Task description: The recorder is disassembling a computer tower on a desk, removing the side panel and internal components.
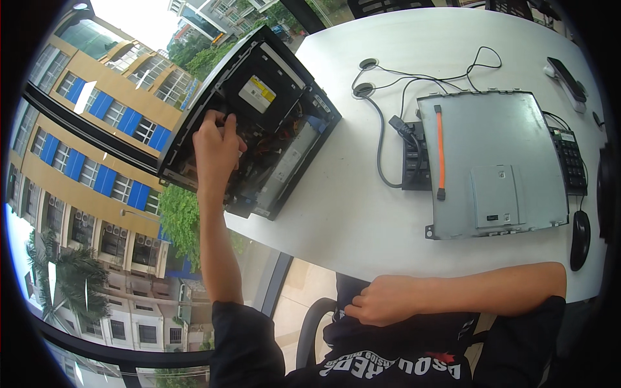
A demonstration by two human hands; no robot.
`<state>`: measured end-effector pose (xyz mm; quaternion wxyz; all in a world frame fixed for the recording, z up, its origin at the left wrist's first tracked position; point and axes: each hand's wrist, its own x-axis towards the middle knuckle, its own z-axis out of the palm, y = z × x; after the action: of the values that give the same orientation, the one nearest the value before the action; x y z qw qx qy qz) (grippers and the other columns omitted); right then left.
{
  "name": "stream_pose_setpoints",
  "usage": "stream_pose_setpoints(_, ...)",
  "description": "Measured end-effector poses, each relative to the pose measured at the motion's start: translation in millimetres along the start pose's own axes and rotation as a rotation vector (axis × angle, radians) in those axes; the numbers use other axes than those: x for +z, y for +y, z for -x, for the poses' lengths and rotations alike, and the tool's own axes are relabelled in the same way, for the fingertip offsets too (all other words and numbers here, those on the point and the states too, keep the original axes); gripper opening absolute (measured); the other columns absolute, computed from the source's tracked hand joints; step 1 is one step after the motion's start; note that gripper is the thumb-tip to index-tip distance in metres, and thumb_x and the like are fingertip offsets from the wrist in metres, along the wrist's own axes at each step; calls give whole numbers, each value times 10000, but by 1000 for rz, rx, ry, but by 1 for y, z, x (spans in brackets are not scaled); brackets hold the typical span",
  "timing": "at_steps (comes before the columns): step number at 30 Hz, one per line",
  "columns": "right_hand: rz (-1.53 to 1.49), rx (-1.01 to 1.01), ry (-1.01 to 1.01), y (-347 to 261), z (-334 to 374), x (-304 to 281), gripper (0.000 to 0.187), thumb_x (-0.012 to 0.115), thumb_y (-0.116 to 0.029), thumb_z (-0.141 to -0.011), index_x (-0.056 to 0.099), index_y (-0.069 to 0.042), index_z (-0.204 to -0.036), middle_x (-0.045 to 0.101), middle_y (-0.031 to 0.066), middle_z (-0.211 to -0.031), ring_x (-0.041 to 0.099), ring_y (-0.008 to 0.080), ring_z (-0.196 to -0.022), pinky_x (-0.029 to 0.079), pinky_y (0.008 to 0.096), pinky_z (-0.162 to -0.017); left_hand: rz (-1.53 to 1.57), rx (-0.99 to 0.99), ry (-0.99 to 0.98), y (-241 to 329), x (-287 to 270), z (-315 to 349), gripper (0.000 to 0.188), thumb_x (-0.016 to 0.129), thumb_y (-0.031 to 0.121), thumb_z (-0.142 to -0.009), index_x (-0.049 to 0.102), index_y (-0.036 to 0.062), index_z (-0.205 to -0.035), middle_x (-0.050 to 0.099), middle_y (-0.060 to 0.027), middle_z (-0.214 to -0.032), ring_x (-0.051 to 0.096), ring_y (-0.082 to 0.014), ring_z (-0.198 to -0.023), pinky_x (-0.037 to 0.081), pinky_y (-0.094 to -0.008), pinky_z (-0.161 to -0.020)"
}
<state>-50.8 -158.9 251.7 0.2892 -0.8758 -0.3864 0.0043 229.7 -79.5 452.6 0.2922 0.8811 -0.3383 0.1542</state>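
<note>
An opened desktop computer case (314, 132) stands tilted at the left end of the table, its inside facing me. Bent fingers of my left hand (218, 145) reach inside, by the lower left corner of the black optical drive (257, 94); whatever they grip is hidden. Below the drive, coloured wires (275, 132) and a silvery metal bar (291, 155) show in the dark interior. My right hand (385, 301) is off the table, in front of my body, with its fingers curled in and nothing visible in them.
A grey metal side panel (466, 142) lies on the white table (323, 220), with an orange cable (440, 152) on it. A power strip (414, 161), keyboard (569, 161), mouse (580, 239) and phone (566, 81) surround it. Black cords (394, 184) trail from table holes.
</note>
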Motion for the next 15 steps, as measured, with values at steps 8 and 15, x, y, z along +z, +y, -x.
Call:
stream_pose_setpoints(8, -38, -18, 14, 2, 0, 4, 129, 550, -115, -939, 582, 10, -950, 677, 154, -718, 708, 358, -694, 559, 474, -625, 135, -7, -1, -4, 2, 3, 215, 584, 171, -1042, 569, -37, -986, 644, -106, -573, 481, -113, -363, 319, -294, -366)
stream_pose_setpoints(15, -47, -19, 9, 0, -1, 2, 111, 562, -99, -920, 577, 11, -924, 673, 161, -715, 709, 359, -700, 558, 477, -625, 174, -7, 28, -5, 3, 11, 223, 586, 185, -1047, 572, -30, -988, 678, -114, -635, 504, -114, -378, 337, -289, -379)
